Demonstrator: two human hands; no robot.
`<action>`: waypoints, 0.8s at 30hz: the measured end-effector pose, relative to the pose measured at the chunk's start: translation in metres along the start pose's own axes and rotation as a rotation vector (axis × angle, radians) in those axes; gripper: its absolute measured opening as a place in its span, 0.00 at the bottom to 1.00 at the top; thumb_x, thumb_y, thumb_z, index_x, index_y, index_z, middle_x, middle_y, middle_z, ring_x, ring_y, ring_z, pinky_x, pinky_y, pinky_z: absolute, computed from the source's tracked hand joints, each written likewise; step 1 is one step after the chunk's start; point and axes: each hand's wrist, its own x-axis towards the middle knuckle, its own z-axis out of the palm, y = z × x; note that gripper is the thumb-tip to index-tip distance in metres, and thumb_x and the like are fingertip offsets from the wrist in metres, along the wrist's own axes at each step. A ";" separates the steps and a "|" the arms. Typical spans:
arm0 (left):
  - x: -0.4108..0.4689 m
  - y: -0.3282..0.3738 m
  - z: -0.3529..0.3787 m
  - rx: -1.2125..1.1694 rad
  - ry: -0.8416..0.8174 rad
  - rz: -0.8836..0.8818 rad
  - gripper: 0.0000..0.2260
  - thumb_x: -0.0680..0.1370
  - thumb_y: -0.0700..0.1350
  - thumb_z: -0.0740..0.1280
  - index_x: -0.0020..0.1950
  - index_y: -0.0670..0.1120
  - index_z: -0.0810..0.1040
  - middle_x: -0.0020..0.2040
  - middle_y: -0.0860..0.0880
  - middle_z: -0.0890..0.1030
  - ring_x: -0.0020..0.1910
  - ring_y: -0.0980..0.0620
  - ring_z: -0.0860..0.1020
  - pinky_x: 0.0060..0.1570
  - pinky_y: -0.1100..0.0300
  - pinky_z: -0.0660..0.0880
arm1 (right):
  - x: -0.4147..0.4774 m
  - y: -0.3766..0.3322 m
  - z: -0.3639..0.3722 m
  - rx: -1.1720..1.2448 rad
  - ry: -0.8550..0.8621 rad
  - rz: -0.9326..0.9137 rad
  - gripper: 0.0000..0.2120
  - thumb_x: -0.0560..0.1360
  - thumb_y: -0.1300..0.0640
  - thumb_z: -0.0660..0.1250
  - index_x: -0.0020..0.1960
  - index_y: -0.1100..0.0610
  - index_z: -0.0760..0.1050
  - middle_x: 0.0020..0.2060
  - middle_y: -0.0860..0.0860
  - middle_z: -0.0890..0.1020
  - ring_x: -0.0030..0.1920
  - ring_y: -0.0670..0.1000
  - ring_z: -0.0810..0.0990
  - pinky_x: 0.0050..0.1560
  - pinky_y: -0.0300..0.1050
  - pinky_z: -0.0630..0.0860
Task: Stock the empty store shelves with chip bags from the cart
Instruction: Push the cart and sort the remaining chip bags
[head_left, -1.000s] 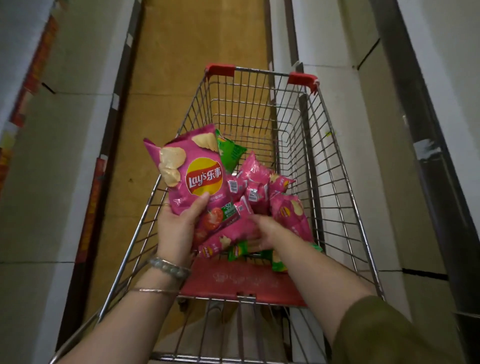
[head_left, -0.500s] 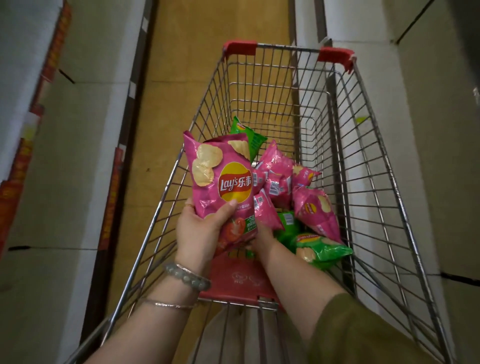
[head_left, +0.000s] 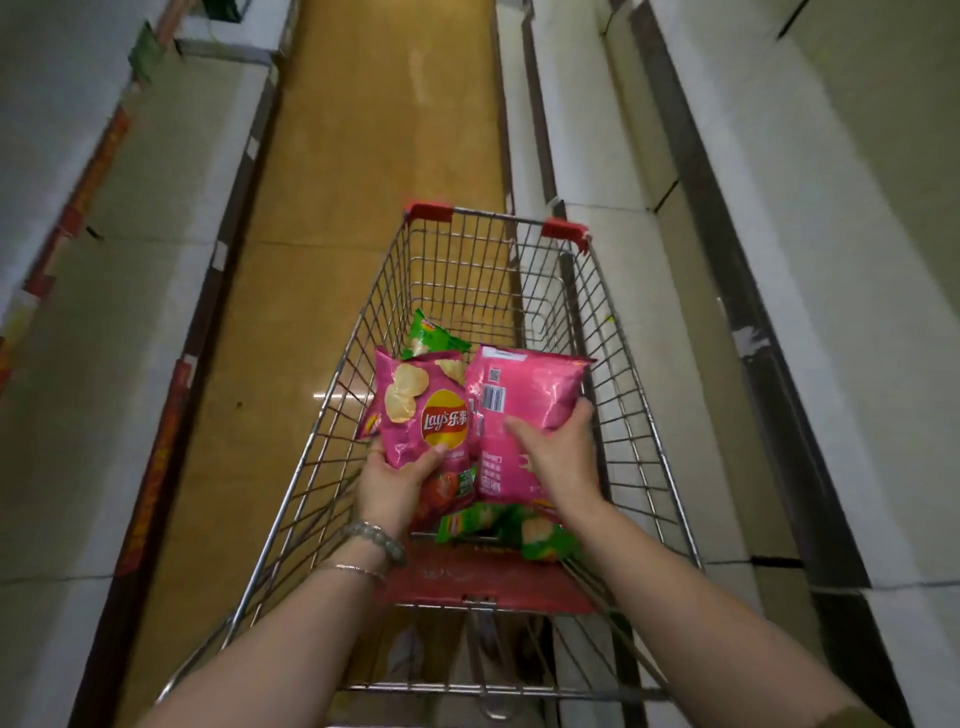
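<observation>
A wire shopping cart (head_left: 631, 395) with red corner caps stands in the aisle before me. My left hand (head_left: 392, 480) grips a pink Lay's chip bag (head_left: 423, 410), front side up, above the cart basket. My right hand (head_left: 558, 454) holds a second pink chip bag (head_left: 522, 387), its back with the barcode facing me. Green chip bags (head_left: 514, 530) lie in the cart below my hands. Another green bag (head_left: 428, 338) pokes out behind the pink ones.
Pale empty shelves (head_left: 119, 312) with red price strips line the left side. More white shelves (head_left: 727, 270) run along the right, close to the cart. A yellow-brown floor (head_left: 374, 156) stretches ahead between them.
My right hand has come up out of the pile with a second pink bag. The view has tilted up, showing more of the aisle ahead.
</observation>
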 end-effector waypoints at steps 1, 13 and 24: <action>-0.006 0.003 0.001 -0.010 -0.034 0.002 0.20 0.65 0.48 0.78 0.53 0.50 0.75 0.47 0.49 0.82 0.48 0.46 0.81 0.54 0.48 0.77 | -0.014 -0.014 -0.010 -0.139 0.032 -0.071 0.33 0.66 0.46 0.75 0.63 0.55 0.62 0.58 0.53 0.73 0.54 0.51 0.75 0.56 0.46 0.73; -0.060 0.045 0.002 -0.230 -0.280 0.048 0.01 0.74 0.44 0.68 0.45 0.48 0.77 0.44 0.47 0.81 0.47 0.45 0.78 0.50 0.51 0.75 | -0.131 -0.095 -0.053 -0.223 -0.057 -0.498 0.16 0.75 0.57 0.67 0.62 0.56 0.73 0.56 0.43 0.67 0.58 0.42 0.68 0.66 0.43 0.68; -0.119 0.108 0.017 -0.304 -0.459 0.121 0.07 0.77 0.46 0.66 0.52 0.44 0.77 0.45 0.39 0.81 0.43 0.41 0.80 0.48 0.45 0.77 | -0.160 -0.124 -0.130 -0.016 -0.137 -0.234 0.36 0.55 0.39 0.79 0.59 0.49 0.72 0.50 0.49 0.82 0.49 0.51 0.83 0.52 0.55 0.80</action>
